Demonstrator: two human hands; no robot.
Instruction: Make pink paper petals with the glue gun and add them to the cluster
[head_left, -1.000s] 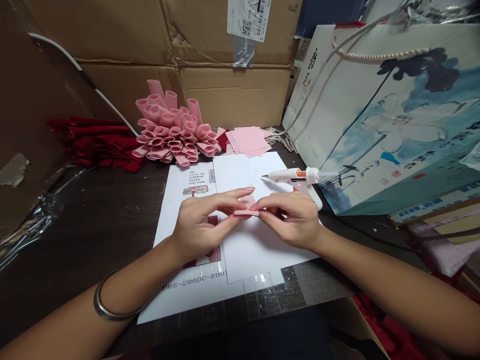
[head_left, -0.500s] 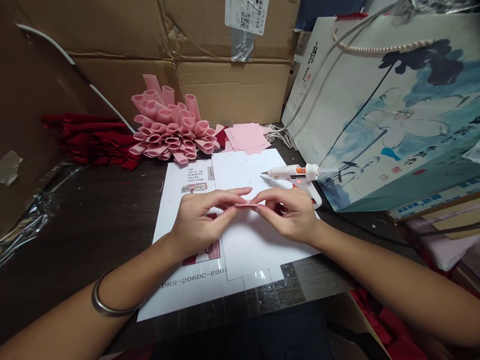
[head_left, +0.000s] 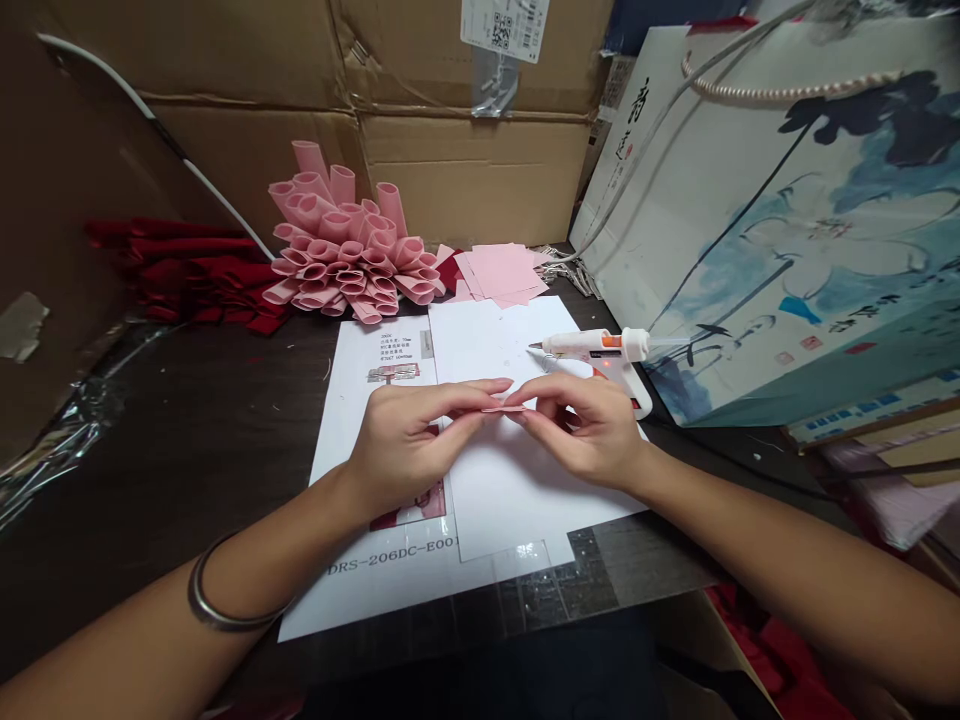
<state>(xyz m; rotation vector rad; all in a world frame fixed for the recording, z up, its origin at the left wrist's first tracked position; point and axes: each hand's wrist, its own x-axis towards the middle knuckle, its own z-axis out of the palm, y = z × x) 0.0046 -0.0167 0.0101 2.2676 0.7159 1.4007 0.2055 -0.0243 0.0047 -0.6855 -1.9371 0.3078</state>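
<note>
A small pink paper piece [head_left: 504, 407] is pinched between both hands above the white sheets [head_left: 510, 490]. My left hand [head_left: 409, 440] grips its left end with fingers pressed together; a metal bangle sits on that wrist. My right hand [head_left: 589, 425] pinches the right end. The paper shows edge-on, so its shape is hard to make out. A white glue gun [head_left: 600, 352] lies just behind my right hand, nozzle pointing left.
A pile of rolled pink paper cones [head_left: 349, 255] and a stack of flat pink squares [head_left: 502, 272] lie at the back. Red folded material [head_left: 187, 275] sits back left. Cardboard boxes [head_left: 450, 150] form the back wall. A painted gift bag [head_left: 787, 220] stands at right.
The pink piece has been turned from showing its flat face to edge-on between the fingertips. Both hands stayed in much the same place.
</note>
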